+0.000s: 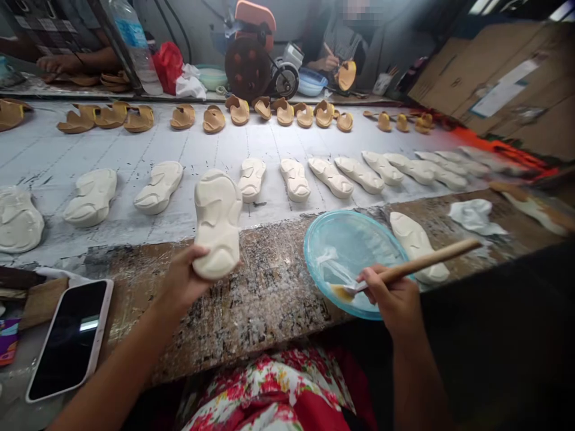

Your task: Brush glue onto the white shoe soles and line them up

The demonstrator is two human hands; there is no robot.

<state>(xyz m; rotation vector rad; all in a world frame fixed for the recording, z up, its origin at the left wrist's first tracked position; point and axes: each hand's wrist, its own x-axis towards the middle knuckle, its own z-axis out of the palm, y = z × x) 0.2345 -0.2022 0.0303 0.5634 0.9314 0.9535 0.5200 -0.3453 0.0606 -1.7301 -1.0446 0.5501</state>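
White sole (218, 218) being held by the person's left hand (191, 280) above the counter (265, 299), right hand (398, 297) gripping a wooden-handled brush (431, 261), bristles (342, 292) reaching into a blue bowl (309, 267), more soles (295, 179) lying beyond.

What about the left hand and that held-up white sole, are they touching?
Touching: the head view shows the left hand gripping the near end of the white sole, with the thumb pressed against its face.

Dark-screened smartphone (72, 338) at near left, water bottle (133, 37) beside red bag (168, 66), orange-topped machine (249, 66) at the back, brown cardboard (476, 66) at far right
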